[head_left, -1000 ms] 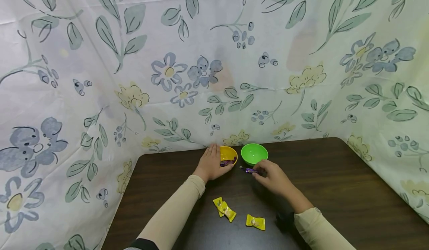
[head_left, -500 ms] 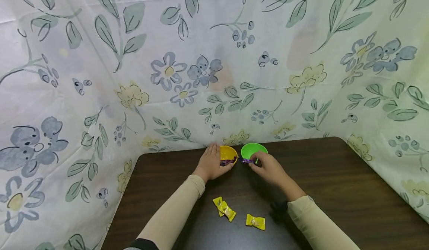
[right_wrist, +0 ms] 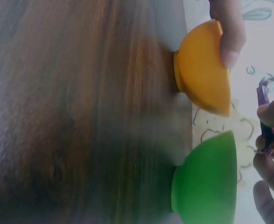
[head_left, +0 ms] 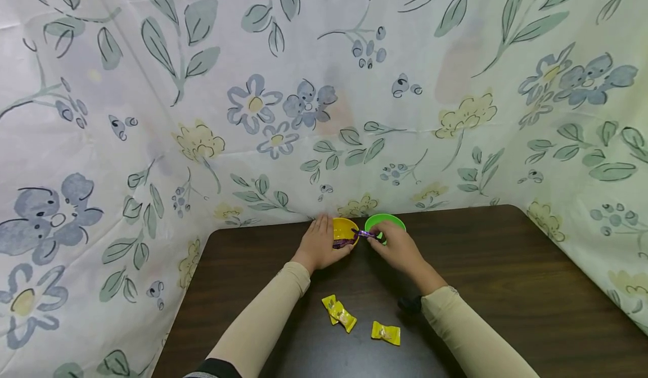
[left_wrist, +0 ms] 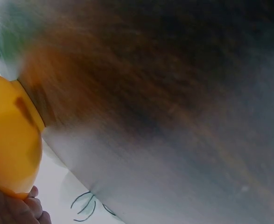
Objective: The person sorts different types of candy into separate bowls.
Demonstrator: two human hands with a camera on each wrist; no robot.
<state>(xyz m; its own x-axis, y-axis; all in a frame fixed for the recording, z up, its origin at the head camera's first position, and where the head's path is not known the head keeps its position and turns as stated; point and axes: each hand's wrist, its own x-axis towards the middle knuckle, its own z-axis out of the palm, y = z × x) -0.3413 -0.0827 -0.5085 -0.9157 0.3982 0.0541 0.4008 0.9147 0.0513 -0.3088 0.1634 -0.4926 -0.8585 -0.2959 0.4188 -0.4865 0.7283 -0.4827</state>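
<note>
My left hand (head_left: 316, 244) holds the yellow-orange bowl (head_left: 344, 226) at the back of the table, its fingers along the left side and its thumb at the near rim. Purple-wrapped candies (head_left: 342, 243) lie inside that bowl. My right hand (head_left: 401, 250) pinches another purple-wrapped candy (right_wrist: 263, 112) between thumb and fingers, above the rims of the two bowls. In the head view this candy points left, its tip over the yellow-orange bowl's right rim. Beside that bowl stands the green bowl (right_wrist: 207, 182), partly hidden by my right hand in the head view.
Two overlapping yellow-wrapped candies (head_left: 339, 313) and a single yellow candy (head_left: 386, 333) lie nearer on the dark wooden table (head_left: 506, 277). A floral cloth (head_left: 304, 175) hangs right behind the bowls and along both sides.
My right hand has lifted the purple candy from in front of the green bowl and brought it up and left, toward the yellow-orange bowl. The left hand stays put.
</note>
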